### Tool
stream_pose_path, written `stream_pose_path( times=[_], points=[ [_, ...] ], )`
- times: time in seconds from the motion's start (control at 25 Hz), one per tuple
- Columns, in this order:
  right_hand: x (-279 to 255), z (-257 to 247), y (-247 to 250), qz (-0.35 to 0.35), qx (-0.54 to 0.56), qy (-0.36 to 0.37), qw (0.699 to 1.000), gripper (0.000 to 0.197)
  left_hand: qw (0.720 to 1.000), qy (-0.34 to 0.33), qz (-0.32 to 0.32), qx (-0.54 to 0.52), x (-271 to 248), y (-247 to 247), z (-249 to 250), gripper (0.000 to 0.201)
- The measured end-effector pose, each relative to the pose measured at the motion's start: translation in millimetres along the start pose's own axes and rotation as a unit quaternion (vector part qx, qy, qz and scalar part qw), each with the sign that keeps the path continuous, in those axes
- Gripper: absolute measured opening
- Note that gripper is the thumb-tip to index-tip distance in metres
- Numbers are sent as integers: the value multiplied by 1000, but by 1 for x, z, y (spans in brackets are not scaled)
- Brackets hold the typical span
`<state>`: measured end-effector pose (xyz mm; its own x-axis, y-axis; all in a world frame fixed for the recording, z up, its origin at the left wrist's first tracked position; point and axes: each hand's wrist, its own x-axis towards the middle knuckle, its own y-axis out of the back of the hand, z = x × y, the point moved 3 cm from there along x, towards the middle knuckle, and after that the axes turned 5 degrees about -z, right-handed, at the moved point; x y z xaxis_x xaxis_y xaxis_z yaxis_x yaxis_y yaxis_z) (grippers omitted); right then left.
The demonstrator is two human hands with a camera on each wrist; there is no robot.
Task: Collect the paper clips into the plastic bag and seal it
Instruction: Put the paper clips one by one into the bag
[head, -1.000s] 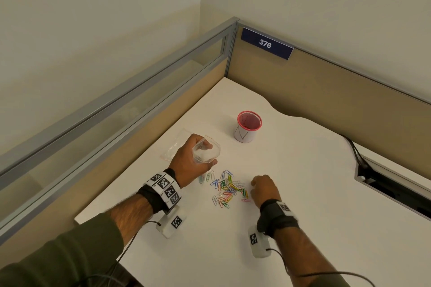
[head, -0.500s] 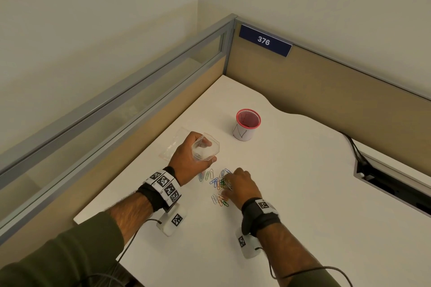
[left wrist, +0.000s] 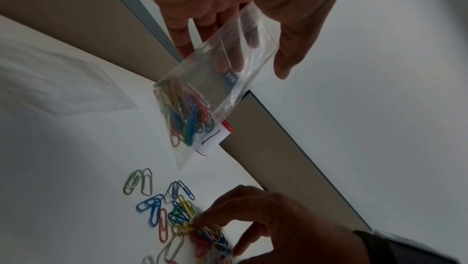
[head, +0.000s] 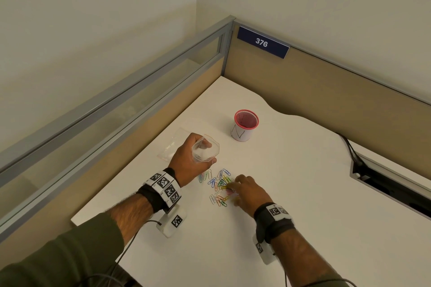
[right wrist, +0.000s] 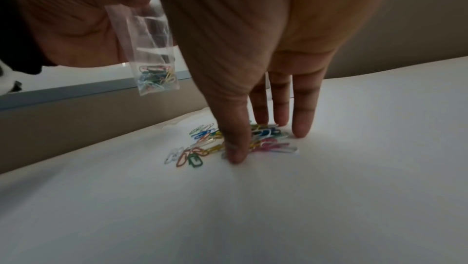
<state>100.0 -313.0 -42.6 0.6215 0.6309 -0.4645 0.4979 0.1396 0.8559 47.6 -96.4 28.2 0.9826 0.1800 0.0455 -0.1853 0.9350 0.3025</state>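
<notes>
white desk (head: 303, 193) | left hand (head: 190, 161) grips plastic bag (head: 206, 150) | right hand (head: 248, 190) fingers extended onto paper clips (head: 220, 187)

Landmark: paper clips (head: 220, 187) lay on the desk (head: 303, 193).
Bag (head: 206, 150): above, behind-left of them.
Cup (head: 245, 126): behind them, well apart.
Right hand (head: 247, 191): on their right side.

Head view high, downward; wrist views low, close; shared paper clips (head: 220, 187).

Red-rimmed cup (head: 245, 127) upright on white desk (head: 303, 193), blue "376" sign (head: 262, 42) on partition, flat spare bag (head: 173, 147) at left.
</notes>
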Motion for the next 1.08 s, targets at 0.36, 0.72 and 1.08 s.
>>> stream_pose_path(
  times=[0.36,0.72,1.08],
  points=[
    [16,0,-3,77,5,-53,996,16,1000,7,2,6,0,3,5,43],
    [-19,15,54,200,355,-113,906,5,1000,14,-9,8,4,-6,3,44],
    [-57,-51,161,290,443,41,847,7,999,5,-24,22,9,-18,3,45]
  ],
)
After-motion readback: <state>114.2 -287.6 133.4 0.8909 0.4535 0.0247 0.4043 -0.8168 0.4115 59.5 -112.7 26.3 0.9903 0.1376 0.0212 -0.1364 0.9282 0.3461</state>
